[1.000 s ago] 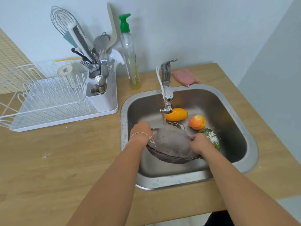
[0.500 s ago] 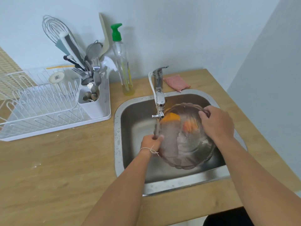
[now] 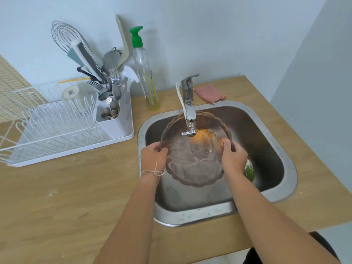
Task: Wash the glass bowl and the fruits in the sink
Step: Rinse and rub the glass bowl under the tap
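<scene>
A tinted glass bowl (image 3: 192,162) with a scalloped rim is held open side up under the tap (image 3: 189,119), over the steel sink (image 3: 274,155). My left hand (image 3: 153,159) grips its left rim and my right hand (image 3: 233,160) grips its right rim. Water splashes inside the bowl. Through the glass an orange fruit (image 3: 202,138) shows on the sink floor. A green fruit (image 3: 249,171) peeks out just right of my right wrist. A third fruit is hidden behind the bowl and my hand.
A white dish rack (image 3: 47,128) with a cutlery holder (image 3: 112,119) stands on the wooden counter at left. A soap bottle (image 3: 145,73) stands behind the sink's left corner. A pink sponge (image 3: 209,93) lies behind the tap. A wall rises close on the right.
The bowl went from upside down low in the sink, to tilted on edge, to open side up under the tap. Both hands shifted to opposite rims.
</scene>
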Demonstrator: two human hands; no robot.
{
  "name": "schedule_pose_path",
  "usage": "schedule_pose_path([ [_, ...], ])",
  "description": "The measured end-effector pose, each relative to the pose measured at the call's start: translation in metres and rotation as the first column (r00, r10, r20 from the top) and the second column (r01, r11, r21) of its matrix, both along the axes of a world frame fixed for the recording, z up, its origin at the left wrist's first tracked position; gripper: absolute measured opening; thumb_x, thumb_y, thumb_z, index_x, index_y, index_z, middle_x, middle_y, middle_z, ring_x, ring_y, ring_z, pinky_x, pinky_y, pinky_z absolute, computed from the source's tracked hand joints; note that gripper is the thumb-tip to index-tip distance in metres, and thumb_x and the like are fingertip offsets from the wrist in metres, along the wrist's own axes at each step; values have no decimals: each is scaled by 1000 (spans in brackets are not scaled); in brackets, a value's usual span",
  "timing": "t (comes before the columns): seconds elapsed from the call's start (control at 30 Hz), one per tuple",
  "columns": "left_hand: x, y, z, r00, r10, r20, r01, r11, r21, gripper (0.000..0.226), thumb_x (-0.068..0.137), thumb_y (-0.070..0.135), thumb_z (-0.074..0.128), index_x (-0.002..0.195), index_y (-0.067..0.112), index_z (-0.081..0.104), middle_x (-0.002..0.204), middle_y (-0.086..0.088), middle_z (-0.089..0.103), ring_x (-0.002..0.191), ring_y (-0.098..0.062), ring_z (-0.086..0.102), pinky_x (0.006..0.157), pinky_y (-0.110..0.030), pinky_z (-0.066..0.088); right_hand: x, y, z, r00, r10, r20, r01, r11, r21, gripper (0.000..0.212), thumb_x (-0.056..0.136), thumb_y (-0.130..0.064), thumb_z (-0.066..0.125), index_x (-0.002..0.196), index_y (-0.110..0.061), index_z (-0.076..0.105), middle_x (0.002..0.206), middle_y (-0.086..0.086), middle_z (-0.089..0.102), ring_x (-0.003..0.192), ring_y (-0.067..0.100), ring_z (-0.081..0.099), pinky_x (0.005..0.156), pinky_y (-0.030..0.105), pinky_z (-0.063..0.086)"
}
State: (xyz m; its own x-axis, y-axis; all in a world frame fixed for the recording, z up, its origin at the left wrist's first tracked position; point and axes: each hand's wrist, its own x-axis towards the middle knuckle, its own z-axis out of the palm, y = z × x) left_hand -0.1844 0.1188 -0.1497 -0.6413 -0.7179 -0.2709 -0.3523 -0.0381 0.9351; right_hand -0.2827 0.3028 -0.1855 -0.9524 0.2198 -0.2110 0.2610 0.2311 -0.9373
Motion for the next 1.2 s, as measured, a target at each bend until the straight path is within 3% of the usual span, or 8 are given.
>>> schedule_pose_path([
  [0.17, 6, -13, 27, 1000, 10, 18, -6, 974, -225, 19, 82, 16, 68, 96, 17, 80, 80, 4, 78, 74, -13, 73, 74, -32, 61, 3, -13, -54, 950, 179, 256, -166, 984, -72, 30, 66, -42, 68, 79, -15, 67, 80, 9, 73, 79, 35, 71, 80, 58, 60],
  [0.3, 1, -15, 39, 1000, 9, 25, 1, 933, -361, 22, 83, 18, 68, 101, 15, 80, 87, 2, 78, 81, -10, 72, 79, -28, 58, 7, -13, -42, 886, 305, 350, -300, 951, -70, 19, 78, -23, 80, 90, -13, 69, 97, 13, 74, 90, 35, 71, 68, 51, 64],
  [0.4, -5, -13, 38, 997, -4, 80, 32, 936, -350, 12, 82, 17, 66, 79, 19, 78, 71, 0, 73, 65, -10, 65, 65, -22, 51, -2, 0, -26, 829, 364, 425, -362, 928, -87, 9, 86, -4, 71, 88, -9, 64, 93, 17, 69, 77, 32, 67, 51, 35, 58],
  [0.53, -16, -7, 2, 979, -33, 200, 86, 962, -261, 21, 67, 22, 63, 63, 3, 71, 51, -7, 57, 50, -21, 49, 55, -29, 44, -25, 32, 8, 806, 372, 460, -439, 898, 42, 21, 86, -2, 59, 107, 2, 63, 101, 21, 67, 77, 34, 71, 49, 37, 61],
  [0.7, -40, 10, -83, 955, -161, 249, 143, 986, 90, 11, 58, 12, 61, 57, 7, 71, 57, -13, 63, 57, -26, 59, 63, -59, 59, -42, 57, 59, 881, 430, 198, -455, 658, 600, 13, 91, -19, 58, 100, -9, 57, 92, 10, 66, 77, 30, 65, 67, 37, 51],
  [0.77, -46, 22, -94, 956, -195, 220, 152, 968, 198, 6, 62, 6, 65, 58, 10, 68, 67, -19, 68, 66, -32, 68, 67, -63, 59, -42, 57, 72, 878, 478, 41, -383, 647, 660, 17, 94, -17, 54, 110, -12, 59, 93, 4, 62, 83, 28, 56, 73, 35, 42],
  [0.97, -51, 6, -119, 987, -77, 142, 47, 978, 202, 27, 50, 13, 73, 77, 12, 70, 72, -15, 75, 69, -32, 74, 65, -59, 61, -29, 51, 78, 872, 458, -173, -312, 792, 525, 12, 100, -17, 55, 103, -24, 64, 83, -6, 65, 76, 15, 59, 64, 27, 40],
  [1.2, 8, -5, 1, 987, 62, 147, -31, 978, -205, 17, 81, 11, 66, 96, 13, 73, 84, 2, 75, 77, -15, 70, 77, -33, 58, 1, 18, 19, 933, 348, 91, -360, 898, 255, 10, 88, -21, 56, 89, -19, 66, 84, 5, 71, 82, 30, 69, 80, 51, 60],
])
